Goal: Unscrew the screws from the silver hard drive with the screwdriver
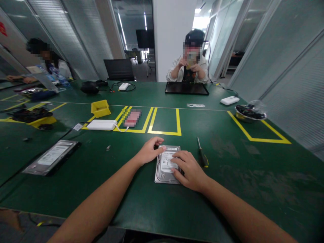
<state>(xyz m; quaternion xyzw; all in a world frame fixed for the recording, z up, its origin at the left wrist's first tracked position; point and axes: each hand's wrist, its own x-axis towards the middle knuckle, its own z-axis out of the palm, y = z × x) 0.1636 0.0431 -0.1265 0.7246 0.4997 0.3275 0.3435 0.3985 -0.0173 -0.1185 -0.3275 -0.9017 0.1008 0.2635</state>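
While the screwdriver (201, 154) is lying unheld on the tabletop (152, 209), the left hand (151, 150) is resting loosely open at the nearest hard drive's (162, 176) far-left corner, the right hand (190, 169) lying spread across its label (165, 164), the casing seemingly unopened.

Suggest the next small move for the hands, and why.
I'd probably shift the right hand outward to the hard drive's right edge. Its fingers lie spread across the top face, partly over the label, while the left hand sits at the far left corner, so an edge hold should give a firmer grip.
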